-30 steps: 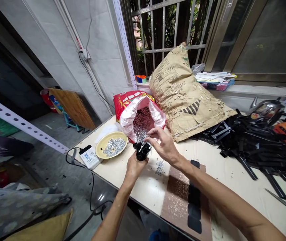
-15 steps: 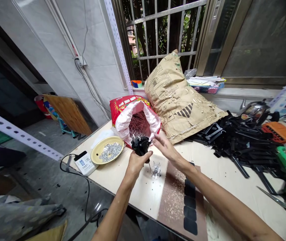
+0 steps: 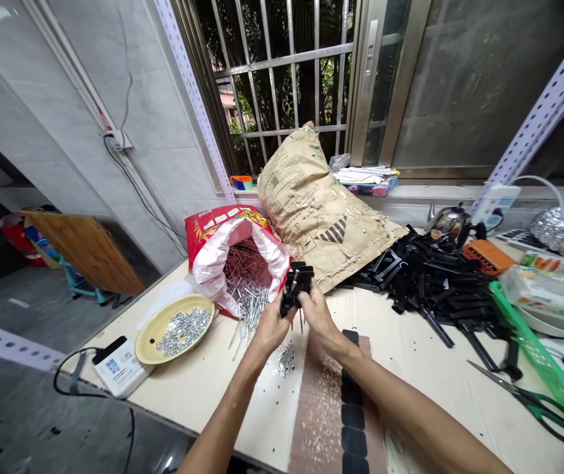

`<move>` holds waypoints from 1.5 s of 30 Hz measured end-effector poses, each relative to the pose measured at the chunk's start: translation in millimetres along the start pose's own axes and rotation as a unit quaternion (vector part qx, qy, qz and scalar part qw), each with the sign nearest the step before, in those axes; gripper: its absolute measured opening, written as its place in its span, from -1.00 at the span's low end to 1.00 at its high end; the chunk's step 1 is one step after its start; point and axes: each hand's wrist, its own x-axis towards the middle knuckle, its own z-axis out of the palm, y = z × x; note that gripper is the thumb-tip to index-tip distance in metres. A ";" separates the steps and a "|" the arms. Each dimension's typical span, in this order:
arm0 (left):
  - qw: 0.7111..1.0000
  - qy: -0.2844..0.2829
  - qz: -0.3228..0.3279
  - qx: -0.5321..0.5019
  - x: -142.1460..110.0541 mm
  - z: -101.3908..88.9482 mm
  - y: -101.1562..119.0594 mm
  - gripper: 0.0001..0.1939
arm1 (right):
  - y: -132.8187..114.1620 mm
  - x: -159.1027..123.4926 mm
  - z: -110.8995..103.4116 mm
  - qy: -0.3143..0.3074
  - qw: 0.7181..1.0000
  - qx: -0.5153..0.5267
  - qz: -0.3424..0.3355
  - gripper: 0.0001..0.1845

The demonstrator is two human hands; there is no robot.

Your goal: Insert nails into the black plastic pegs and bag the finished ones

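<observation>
Both hands are around a black plastic part [image 3: 298,282] held above the table. My left hand [image 3: 273,324] grips it from the left side, and my right hand [image 3: 317,317] has its fingers closed on the right side. A thin metal rod hangs below the part. Just left of the hands, an open red and white bag [image 3: 197,266] holds long thin metal rods [image 3: 250,306], some spilling from its mouth. Below the hands lies a small heap of shiny metal pieces [image 3: 286,359]. A yellow dish [image 3: 146,342] at the left contains more such pieces.
A large brown paper sack [image 3: 311,204] leans by the window. Black plastic parts [image 3: 440,289] are piled at the right, near green-handled scissors [image 3: 534,401] and a green basket [image 3: 524,342]. A brown mat [image 3: 311,415] with black pads [image 3: 354,415] lies in front.
My right hand has moved in from beside the black part and closed on it. The camera view has turned to the right. More rods now show at the bag's mouth.
</observation>
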 end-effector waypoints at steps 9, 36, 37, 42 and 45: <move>0.968 0.063 -0.072 -0.233 9.0 25.2 13.8 -0.50 | -15.0 3.9 -17.1 -0.058 0.996 0.057 -0.024 -0.56; 0.914 -0.045 -0.065 -0.397 39.8 50.6 25.0 -0.50 | -13.4 12.5 -54.7 0.047 0.980 -0.163 -0.107 -0.73; 0.908 -0.039 -0.079 -0.410 41.3 49.6 22.4 -0.52 | -13.4 13.1 -56.4 0.036 0.982 -0.153 -0.104 -0.74; 0.920 0.114 -0.071 -0.368 41.9 49.5 10.5 -0.67 | -21.1 9.0 -64.5 0.044 0.968 -0.211 -0.128 -0.77; 0.946 0.233 -0.039 -0.220 37.0 51.4 7.4 -0.64 | -22.7 6.0 -69.4 0.081 0.967 -0.209 -0.117 -0.75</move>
